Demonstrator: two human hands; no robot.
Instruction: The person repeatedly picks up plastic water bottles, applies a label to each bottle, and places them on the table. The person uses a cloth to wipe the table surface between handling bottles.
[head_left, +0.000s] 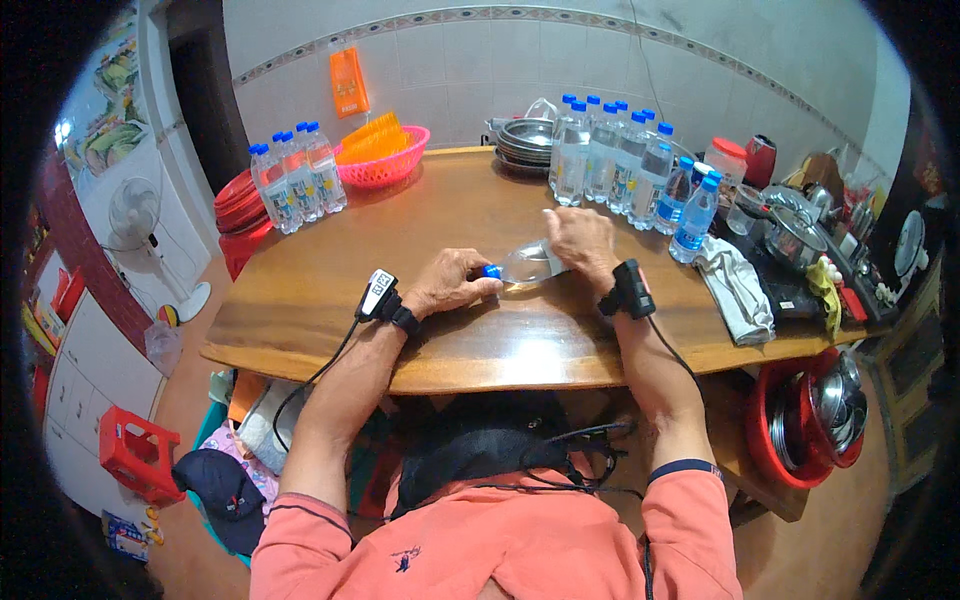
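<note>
A clear plastic bottle (527, 265) lies on its side, or nearly so, over the wooden table (360, 337), its blue cap (492, 271) pointing left. My left hand (452, 279) has its thumb and fingers on the cap. Around the body and base of the bottle is my right hand (581, 238), back upward, which hides that end. Several capped bottles (611, 161) stand upright beyond the right hand. Another group of capped bottles (300, 180) stands at the table's back left.
Behind are a pink plastic basket (386, 166) with orange items and stacked metal plates (525, 142). A grey cloth (735, 292) lies at the right, beside a lidded pot (795, 229). A red basin (772, 427) of metalware sits below the table's right edge.
</note>
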